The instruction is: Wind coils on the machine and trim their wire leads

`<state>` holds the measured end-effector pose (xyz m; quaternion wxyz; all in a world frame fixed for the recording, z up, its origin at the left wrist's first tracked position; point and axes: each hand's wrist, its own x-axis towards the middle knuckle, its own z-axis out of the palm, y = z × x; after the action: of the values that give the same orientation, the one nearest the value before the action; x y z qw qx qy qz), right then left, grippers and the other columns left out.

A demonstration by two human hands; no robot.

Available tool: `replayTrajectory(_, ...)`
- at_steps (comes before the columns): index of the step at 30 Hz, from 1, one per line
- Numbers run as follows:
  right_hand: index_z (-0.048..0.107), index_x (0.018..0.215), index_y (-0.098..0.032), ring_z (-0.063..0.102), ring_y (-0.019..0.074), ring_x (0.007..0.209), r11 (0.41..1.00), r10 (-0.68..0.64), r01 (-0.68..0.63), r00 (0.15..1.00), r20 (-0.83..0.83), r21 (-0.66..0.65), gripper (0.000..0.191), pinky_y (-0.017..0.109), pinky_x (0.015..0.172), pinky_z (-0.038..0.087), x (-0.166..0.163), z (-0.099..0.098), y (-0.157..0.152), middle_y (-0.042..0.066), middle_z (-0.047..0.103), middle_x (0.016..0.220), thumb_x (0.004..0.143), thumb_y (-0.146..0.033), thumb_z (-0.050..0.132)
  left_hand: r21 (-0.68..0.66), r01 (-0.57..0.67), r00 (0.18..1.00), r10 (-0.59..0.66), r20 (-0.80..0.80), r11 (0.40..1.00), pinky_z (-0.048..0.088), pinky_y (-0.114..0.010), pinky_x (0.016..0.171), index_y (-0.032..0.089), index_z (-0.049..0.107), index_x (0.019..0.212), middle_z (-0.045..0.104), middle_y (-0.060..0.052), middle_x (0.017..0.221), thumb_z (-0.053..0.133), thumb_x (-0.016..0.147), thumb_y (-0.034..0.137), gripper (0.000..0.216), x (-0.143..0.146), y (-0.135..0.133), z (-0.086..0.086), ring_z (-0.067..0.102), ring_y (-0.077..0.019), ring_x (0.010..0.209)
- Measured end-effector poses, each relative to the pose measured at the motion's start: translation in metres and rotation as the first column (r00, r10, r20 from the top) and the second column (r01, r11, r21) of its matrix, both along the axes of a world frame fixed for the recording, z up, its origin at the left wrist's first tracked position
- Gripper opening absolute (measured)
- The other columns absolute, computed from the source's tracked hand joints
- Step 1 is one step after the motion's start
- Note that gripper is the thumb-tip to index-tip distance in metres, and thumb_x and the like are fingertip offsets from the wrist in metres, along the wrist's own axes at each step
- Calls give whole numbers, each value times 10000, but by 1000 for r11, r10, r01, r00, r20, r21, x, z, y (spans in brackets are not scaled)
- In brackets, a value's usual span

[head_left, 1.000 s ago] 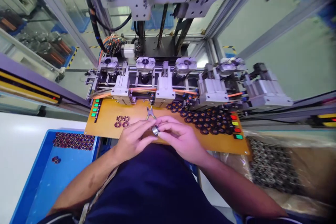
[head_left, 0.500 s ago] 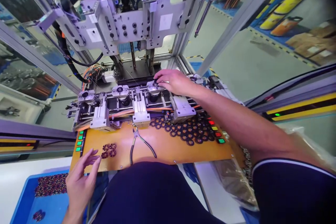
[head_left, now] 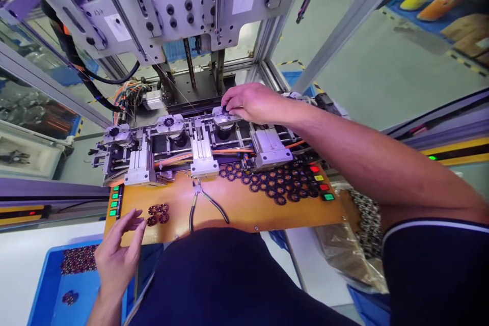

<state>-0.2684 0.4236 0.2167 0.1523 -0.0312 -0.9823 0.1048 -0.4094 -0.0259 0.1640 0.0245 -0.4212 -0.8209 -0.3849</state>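
Observation:
My right hand [head_left: 250,103] reaches to a metal clamp fixture [head_left: 226,118] on the machine, its fingers closed round a small black ring-shaped core [head_left: 224,109] at the fixture's top. The fingers partly hide this core. Two more fixtures to the left each hold a black slotted core [head_left: 168,121]. Over the bench's left front, my left hand [head_left: 121,242] hovers with fingers apart and nothing in it. Close to its fingertips lies a small group of copper-wound cores [head_left: 158,214]. Diagonal cutters [head_left: 197,191] rest with handles spread in the middle of the orange bench top [head_left: 244,214].
Many dark ring cores [head_left: 280,183] lie at the right of the bench, near lit push buttons [head_left: 324,187]. A blue tray [head_left: 42,285] with more cores stands at lower left. The machine head [head_left: 179,10] hangs above the fixtures; frame posts [head_left: 344,23] rise beside it.
The camera view has tilted down and closer. My right hand stays at the same fixture, its fingers shifted slightly lower round the core. My left hand keeps its open pose beside the copper-wound cores.

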Motion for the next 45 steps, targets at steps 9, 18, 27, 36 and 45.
replayTrajectory(9, 771, 957, -118, 671, 241, 1025, 999, -38, 37, 998, 58, 26, 252, 378, 909, 532, 2, 4, -8, 91, 720, 1131, 892, -158, 531, 5, -21, 1000, 21, -14, 1000, 593, -336, 815, 195, 697, 1148, 756, -63, 1001, 733, 830, 199, 320, 0, 0, 5, 715, -158, 732)
replayTrajectory(18, 766, 1063, -134, 620, 270, 1208, 997, -83, 83, 996, 34, 6, 457, 418, 1033, 515, 19, -7, -18, 79, 708, 1210, 701, 9, 527, -7, 3, 994, -4, -106, 1000, 586, -322, 794, 193, 703, 1125, 766, -50, 960, 731, 831, 212, 296, -2, -11, 17, 721, -170, 762)
replayTrajectory(27, 725, 1150, -129, 630, 236, 1204, 953, -304, 277, 887, -349, -125, 439, 455, 1084, 504, 34, 8, -66, 100, 673, 1272, 872, -5, 409, -286, 530, 732, -601, -323, 799, 507, -489, 1060, 112, 592, 1307, 680, -131, 1291, 563, 950, 274, 393, 4, 184, 101, 627, -276, 1224)
replayTrajectory(36, 633, 1316, -298, 690, 227, 1089, 789, -614, 479, 609, -503, -384, 481, 424, 1007, 574, 193, -30, -194, 56, 695, 1228, 914, -56, 528, -593, 528, 651, -738, -178, 608, 324, -600, 1172, 41, 510, 1376, 487, -220, 1498, 528, 929, 176, 467, 20, 302, 63, 307, -375, 1485)
replayTrajectory(45, 728, 1068, -208, 686, 295, 1069, 616, -778, 657, 595, -203, -434, 225, 502, 961, 582, 219, -127, -230, 139, 719, 1119, 922, -246, 561, -542, 590, 597, -775, -207, 599, 234, -673, 1115, -13, 342, 1472, 391, -256, 1541, 523, 940, 365, 677, 15, 301, 67, 188, -436, 1485)
